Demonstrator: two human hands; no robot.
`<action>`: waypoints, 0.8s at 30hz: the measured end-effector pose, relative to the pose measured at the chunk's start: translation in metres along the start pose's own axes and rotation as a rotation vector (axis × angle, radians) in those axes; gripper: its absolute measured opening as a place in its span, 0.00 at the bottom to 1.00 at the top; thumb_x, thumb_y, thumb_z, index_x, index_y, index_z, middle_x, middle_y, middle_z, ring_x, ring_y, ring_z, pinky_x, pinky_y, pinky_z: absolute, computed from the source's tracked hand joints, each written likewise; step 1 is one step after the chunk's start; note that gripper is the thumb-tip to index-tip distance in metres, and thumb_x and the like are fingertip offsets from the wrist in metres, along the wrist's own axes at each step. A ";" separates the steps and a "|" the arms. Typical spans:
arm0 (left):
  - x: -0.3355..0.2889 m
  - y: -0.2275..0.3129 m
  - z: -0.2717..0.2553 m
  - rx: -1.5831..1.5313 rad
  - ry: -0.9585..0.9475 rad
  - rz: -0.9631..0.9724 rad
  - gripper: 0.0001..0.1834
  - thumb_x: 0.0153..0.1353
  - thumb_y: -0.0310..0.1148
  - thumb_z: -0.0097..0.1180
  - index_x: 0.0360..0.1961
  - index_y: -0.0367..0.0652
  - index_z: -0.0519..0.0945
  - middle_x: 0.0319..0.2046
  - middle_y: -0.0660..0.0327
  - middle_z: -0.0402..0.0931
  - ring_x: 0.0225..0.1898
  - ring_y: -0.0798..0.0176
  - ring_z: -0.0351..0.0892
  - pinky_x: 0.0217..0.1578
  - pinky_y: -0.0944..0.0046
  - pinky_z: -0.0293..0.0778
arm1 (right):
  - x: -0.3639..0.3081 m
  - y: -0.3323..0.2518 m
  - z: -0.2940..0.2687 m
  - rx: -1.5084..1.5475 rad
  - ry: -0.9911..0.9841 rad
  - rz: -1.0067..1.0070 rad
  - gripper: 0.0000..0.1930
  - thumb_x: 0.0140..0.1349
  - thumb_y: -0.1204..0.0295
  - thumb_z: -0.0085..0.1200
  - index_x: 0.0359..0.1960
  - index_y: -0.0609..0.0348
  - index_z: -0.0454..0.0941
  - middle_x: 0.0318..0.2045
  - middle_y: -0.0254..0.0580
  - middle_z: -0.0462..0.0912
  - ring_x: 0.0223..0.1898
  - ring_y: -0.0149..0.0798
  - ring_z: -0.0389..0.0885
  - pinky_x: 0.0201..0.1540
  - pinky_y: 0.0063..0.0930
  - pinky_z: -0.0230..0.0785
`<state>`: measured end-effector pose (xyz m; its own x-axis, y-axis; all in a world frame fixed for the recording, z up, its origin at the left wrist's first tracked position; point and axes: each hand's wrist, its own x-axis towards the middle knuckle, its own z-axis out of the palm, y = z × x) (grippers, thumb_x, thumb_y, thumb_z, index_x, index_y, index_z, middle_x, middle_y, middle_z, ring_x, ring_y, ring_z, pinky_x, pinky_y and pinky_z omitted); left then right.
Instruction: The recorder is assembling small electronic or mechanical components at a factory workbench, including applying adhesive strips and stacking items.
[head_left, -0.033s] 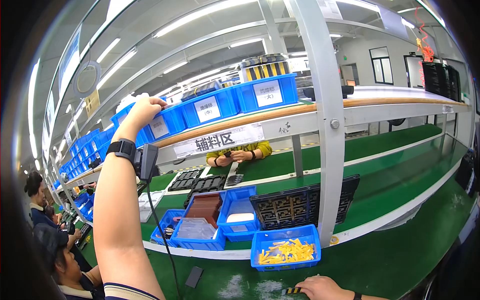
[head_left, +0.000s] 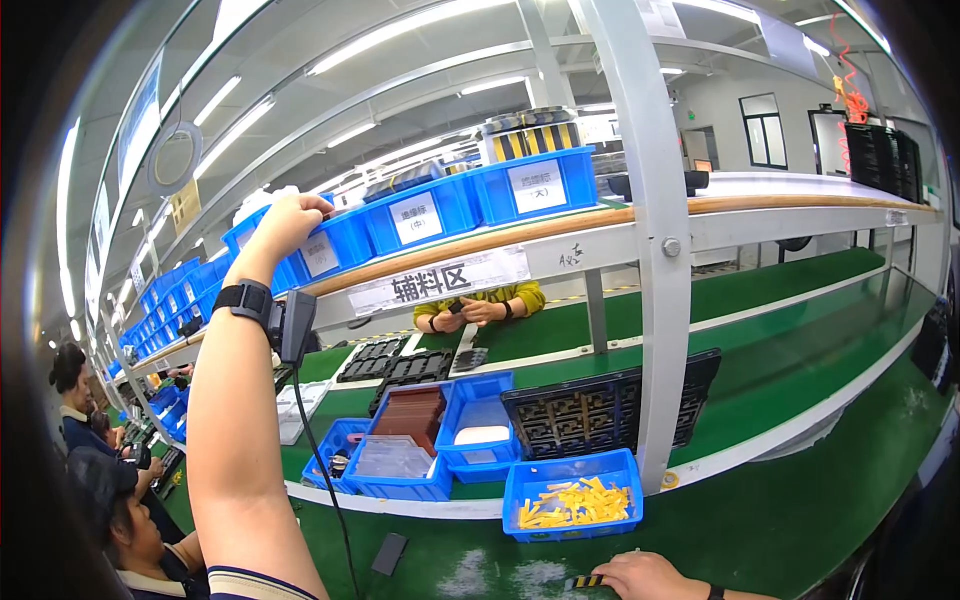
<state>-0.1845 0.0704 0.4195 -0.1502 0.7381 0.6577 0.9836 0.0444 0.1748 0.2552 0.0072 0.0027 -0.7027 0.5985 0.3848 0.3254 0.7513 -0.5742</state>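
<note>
My left hand (head_left: 289, 222) is raised to the upper shelf, bent over the rim of a blue bin (head_left: 345, 238). Its visible fingers are curled and closed; the fingertips and anything in them are hidden. Low in the view, my right hand (head_left: 648, 576) rests near the green worktop, closed on one end of a short black-and-yellow striped strip (head_left: 585, 581). Just beyond that hand stands a blue bin (head_left: 572, 536) of loose yellow pieces (head_left: 580, 502). A small dark flat piece (head_left: 389, 554) lies on the worktop further left.
More blue bins (head_left: 419, 220) line the shelf, one holding striped rolls (head_left: 528, 140). A white post (head_left: 655, 250) rises beside a black tray (head_left: 570, 415). Other bins hold brown sheets (head_left: 411, 415). A cable (head_left: 330, 490) hangs from my left wrist. Across the bench, a person's hands (head_left: 468, 314) work; others sit left.
</note>
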 end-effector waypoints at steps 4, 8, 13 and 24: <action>0.006 -0.007 -0.001 0.031 0.005 0.041 0.21 0.48 0.26 0.43 0.44 0.40 0.80 0.42 0.53 0.80 0.45 0.59 0.77 0.49 0.66 0.68 | 0.003 0.000 -0.003 0.002 -0.010 0.004 0.07 0.53 0.73 0.51 0.33 0.57 0.79 0.29 0.45 0.80 0.34 0.50 0.78 0.38 0.40 0.69; 0.016 -0.002 -0.002 -0.069 -0.100 -0.023 0.24 0.52 0.27 0.44 0.52 0.44 0.76 0.50 0.54 0.76 0.51 0.60 0.73 0.54 0.66 0.64 | 0.005 0.002 -0.002 0.018 -0.009 0.004 0.07 0.54 0.73 0.51 0.33 0.58 0.79 0.29 0.46 0.80 0.34 0.50 0.78 0.38 0.39 0.69; 0.011 0.028 0.002 -0.040 -0.196 -0.228 0.21 0.58 0.32 0.47 0.53 0.46 0.77 0.50 0.56 0.76 0.50 0.62 0.73 0.53 0.68 0.63 | 0.003 0.001 -0.003 0.033 -0.019 0.017 0.08 0.53 0.74 0.52 0.34 0.59 0.79 0.29 0.47 0.80 0.34 0.50 0.78 0.39 0.40 0.70; 0.043 -0.022 0.003 -0.025 -0.137 -0.136 0.22 0.53 0.33 0.52 0.52 0.45 0.77 0.46 0.57 0.78 0.47 0.63 0.74 0.50 0.68 0.65 | 0.004 0.004 -0.002 0.037 -0.005 0.008 0.08 0.52 0.75 0.53 0.34 0.60 0.80 0.29 0.47 0.80 0.35 0.50 0.78 0.40 0.40 0.70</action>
<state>-0.2127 0.1031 0.4413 -0.2652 0.8111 0.5214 0.9521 0.1350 0.2743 0.2549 0.0131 0.0039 -0.7031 0.6033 0.3763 0.3080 0.7354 -0.6036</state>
